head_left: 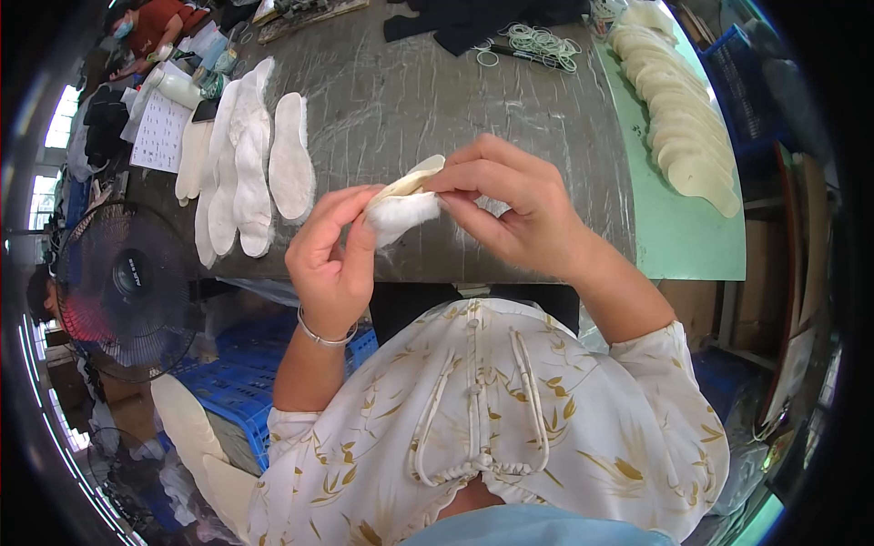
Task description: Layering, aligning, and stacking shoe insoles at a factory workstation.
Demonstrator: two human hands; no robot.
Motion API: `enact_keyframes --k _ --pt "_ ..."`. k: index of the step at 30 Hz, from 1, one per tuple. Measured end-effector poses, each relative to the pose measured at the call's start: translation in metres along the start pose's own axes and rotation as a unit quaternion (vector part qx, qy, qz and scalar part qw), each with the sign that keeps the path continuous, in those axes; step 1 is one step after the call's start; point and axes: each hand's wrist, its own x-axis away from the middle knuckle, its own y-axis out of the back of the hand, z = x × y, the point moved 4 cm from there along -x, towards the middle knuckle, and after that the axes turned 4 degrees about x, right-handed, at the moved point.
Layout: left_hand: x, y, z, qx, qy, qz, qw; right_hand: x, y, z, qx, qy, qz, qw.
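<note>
Between my two hands, above the near edge of the dark table, is a fluffy white insole with a cream backing, bent or folded. My left hand pinches its left end between thumb and fingers. At its right end, my right hand grips the edge with closed fingertips. A single fleece insole lies flat on the table to the left of my hands. Beside it are overlapping rows of fleece insoles. The fingers partly hide the piece I hold.
A long fanned row of cream insole sheets lies on a green mat at right. Pale elastic bands and dark cloth sit at the back. A fan and blue crate stand left. Another person sits far left.
</note>
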Motion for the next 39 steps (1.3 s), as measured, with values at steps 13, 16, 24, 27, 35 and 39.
enact_keyframes --k 13,16,24,27,35,39 --pt "0.002 -0.001 -0.006 -0.038 -0.039 0.024 0.998 -0.007 0.001 -0.001 -0.003 0.005 -0.012 1.0" --pt "0.003 -0.001 -0.004 -0.034 -0.046 0.017 0.998 -0.007 0.0 -0.002 -0.022 -0.031 -0.009 0.999" --pt "0.007 -0.002 0.004 0.046 -0.012 -0.023 0.999 -0.008 -0.004 -0.003 -0.038 -0.032 0.023 0.999" --pt "0.006 -0.003 0.005 0.044 -0.013 -0.019 0.999 -0.01 -0.003 -0.002 -0.017 -0.025 0.018 0.999" --pt "0.007 -0.003 0.005 0.038 -0.013 -0.03 0.999 -0.011 -0.001 0.002 0.021 0.003 0.021 1.0" --pt "0.006 -0.004 0.007 0.043 -0.012 -0.027 0.999 -0.012 -0.001 0.0 0.018 0.002 0.004 1.0"
